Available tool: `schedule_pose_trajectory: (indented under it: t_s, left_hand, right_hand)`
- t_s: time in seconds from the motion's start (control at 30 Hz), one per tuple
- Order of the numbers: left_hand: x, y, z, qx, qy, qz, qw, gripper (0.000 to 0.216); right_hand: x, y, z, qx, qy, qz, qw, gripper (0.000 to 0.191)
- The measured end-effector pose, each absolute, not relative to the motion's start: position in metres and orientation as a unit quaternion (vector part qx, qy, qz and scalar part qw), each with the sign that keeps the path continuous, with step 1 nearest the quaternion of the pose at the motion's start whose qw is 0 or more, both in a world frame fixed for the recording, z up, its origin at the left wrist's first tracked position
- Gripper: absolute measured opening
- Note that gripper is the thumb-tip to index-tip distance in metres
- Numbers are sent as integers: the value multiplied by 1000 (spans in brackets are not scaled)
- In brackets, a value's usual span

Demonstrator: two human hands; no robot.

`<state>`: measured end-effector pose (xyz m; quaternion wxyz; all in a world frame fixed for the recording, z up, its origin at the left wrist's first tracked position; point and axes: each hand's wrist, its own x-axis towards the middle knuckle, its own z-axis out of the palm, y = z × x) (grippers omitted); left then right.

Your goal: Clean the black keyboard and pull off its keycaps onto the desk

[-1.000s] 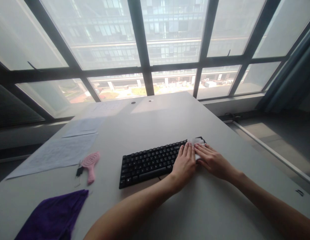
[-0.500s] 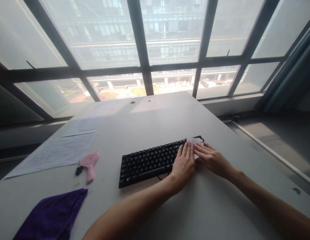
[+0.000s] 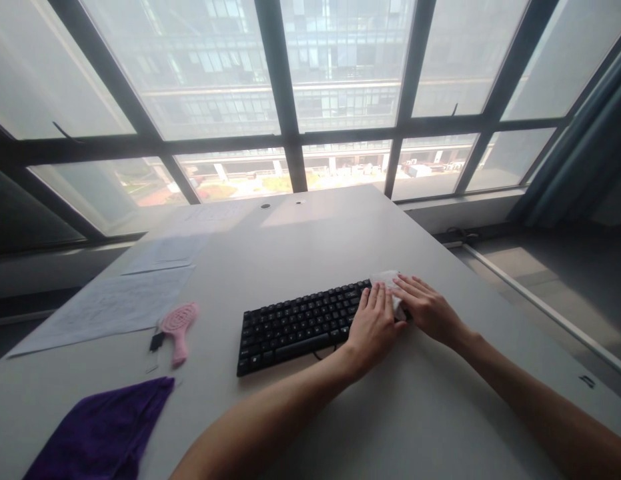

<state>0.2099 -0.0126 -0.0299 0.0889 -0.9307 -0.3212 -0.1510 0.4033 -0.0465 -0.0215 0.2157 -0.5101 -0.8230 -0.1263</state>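
Note:
A black keyboard point(image 3: 300, 327) lies slanted on the white table. Over its right end is a crumpled white tissue point(image 3: 384, 276), partly covered by both hands. My left hand point(image 3: 374, 327) rests on the keys with fingers stretched out flat, their tips on the tissue's near left part. From the right, my right hand point(image 3: 427, 307) lies across the tissue's right side, fingers extended and slightly apart. The two hands almost meet, and the keyboard's right edge is mostly hidden beneath them and the tissue.
Left of the keyboard are a pink hairbrush point(image 3: 179, 327), a small black item point(image 3: 157, 341) and a purple cloth point(image 3: 97, 433). Printed sheets point(image 3: 110, 303) cover the table's left side. A small dark object point(image 3: 587, 381) is at far right. Windows point(image 3: 340, 160) stand beyond the table.
Both hands have shifted slightly, the right one a little to the right and up. The tissue now hides the keyboard's top right corner, which showed before.

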Motion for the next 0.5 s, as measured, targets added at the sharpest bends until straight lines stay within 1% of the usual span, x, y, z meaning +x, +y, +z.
schedule_pose_trajectory:
  t_s: [0.1, 0.2, 0.27, 0.4, 0.5]
  left_hand:
    - [212, -10, -31, -930, -326, -147, 84, 74]
    - [212, -8, -32, -928, -331, -148, 87, 73]
    - [212, -7, -33, -929, -327, -146, 88, 70]
    - [212, -8, -32, -937, -306, -141, 92, 60]
    - [210, -12, -29, -939, -295, -148, 94, 57]
  right_hand:
    - [404, -47, -24, -514, -823, -93, 223, 46]
    - [405, -48, -25, -503, -833, -73, 218, 53]
    - [406, -49, -25, -496, -840, -69, 211, 54]
    - [407, -48, -23, -482, -848, -79, 206, 43]
    - [407, -48, -21, -472, -849, -87, 222, 35]
